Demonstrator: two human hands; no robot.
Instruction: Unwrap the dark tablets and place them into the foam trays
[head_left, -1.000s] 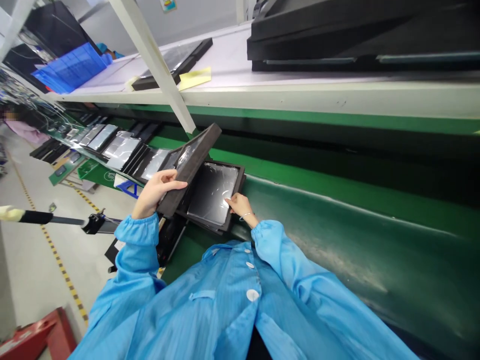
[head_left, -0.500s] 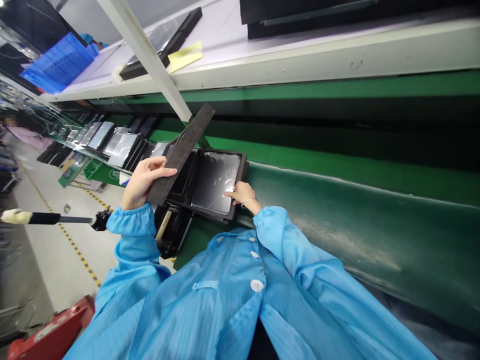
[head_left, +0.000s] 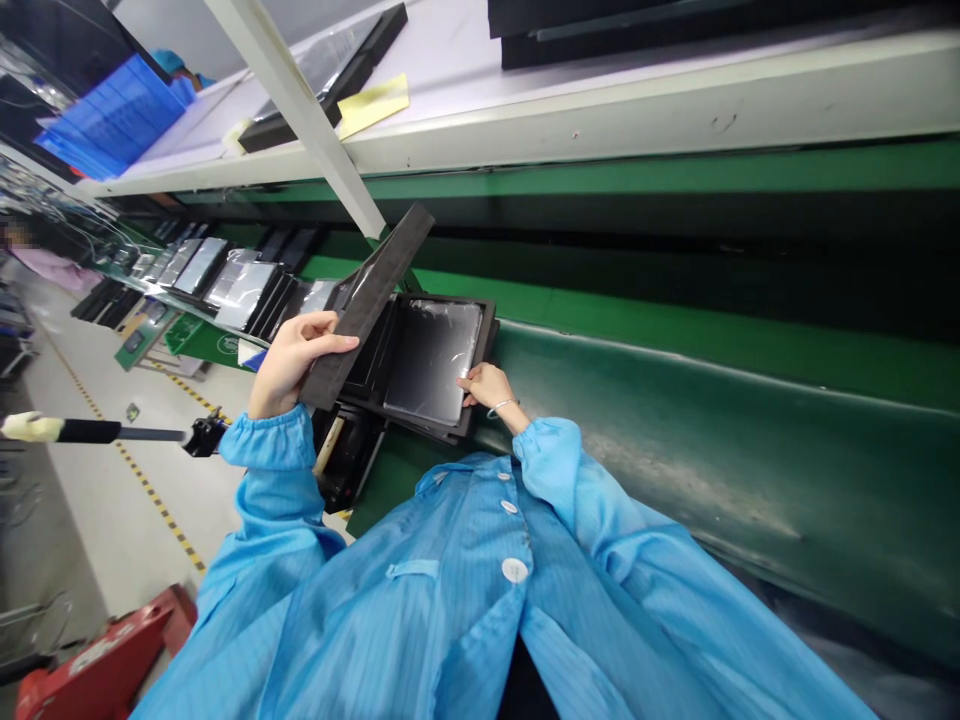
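My left hand (head_left: 292, 362) grips a black foam tray (head_left: 364, 310) by its near side, thumb on the outer wall. This tray is held up on edge, tilted, with shiny film just visible behind its wall. Lower and to the right, a flat dark screen panel (head_left: 431, 355) under glossy clear film lies in another black tray (head_left: 487, 325). At the right edge of that panel, my right hand (head_left: 489, 387) has its fingers closed in a pinch. Whether they grip the panel itself or only its film is too small to tell.
Several film-covered panels in trays (head_left: 244, 290) line the bench to the left. A slanted white post (head_left: 315, 135) rises behind the raised tray to a white shelf (head_left: 600, 135). Green bench covering (head_left: 675, 430) extends right. A blue bin (head_left: 112, 120) and another person (head_left: 52, 265) are farther left.
My right fingers have drawn back slightly right, from over the panel's surface to its edge. My left hand still holds the tilted tray, almost in the same place.
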